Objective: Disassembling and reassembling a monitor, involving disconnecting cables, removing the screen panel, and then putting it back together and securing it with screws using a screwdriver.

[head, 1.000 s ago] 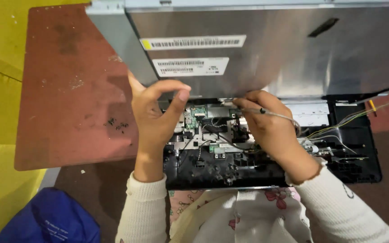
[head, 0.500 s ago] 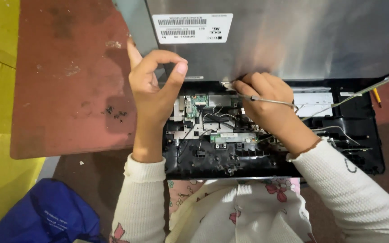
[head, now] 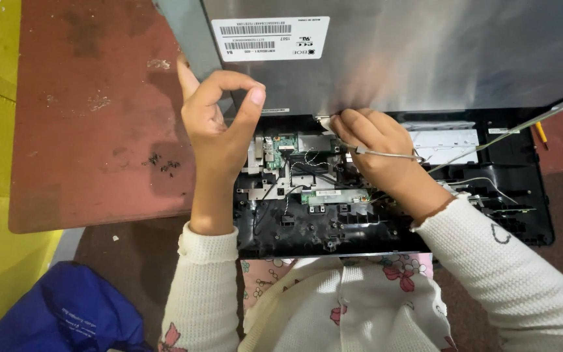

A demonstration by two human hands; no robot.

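**Inspector:** Your left hand (head: 219, 130) is bracing the lower left corner of the raised silver display panel (head: 425, 55). The thumb and forefinger are curling toward each other above the panel's edge; whether they are pinching anything, I cannot tell.

**Assessor:** And the right?

**Inspector:** Your right hand (head: 376, 150) is resting at the panel's bottom edge, fingers clenched around a thin grey cable (head: 392, 154) that is running rightward across the opened laptop base (head: 516, 215). The fingertips are pressing on a small connector tab (head: 326, 120) just under the panel.

**Assessor:** Where is the unit lying?

**Inspector:** The black base is sitting partly on the worn red tabletop (head: 86, 117) and partly over your lap. A green circuit board (head: 286, 142) and loose black wires are showing between your two hands. The panel is tilting up from the far side, with a white label (head: 270, 38) on its back.

**Assessor:** Surroundings?

**Inspector:** Small dark screws (head: 163, 164) are lying on the tabletop near your left wrist. A blue bag (head: 66, 313) is sitting on the floor at lower left.
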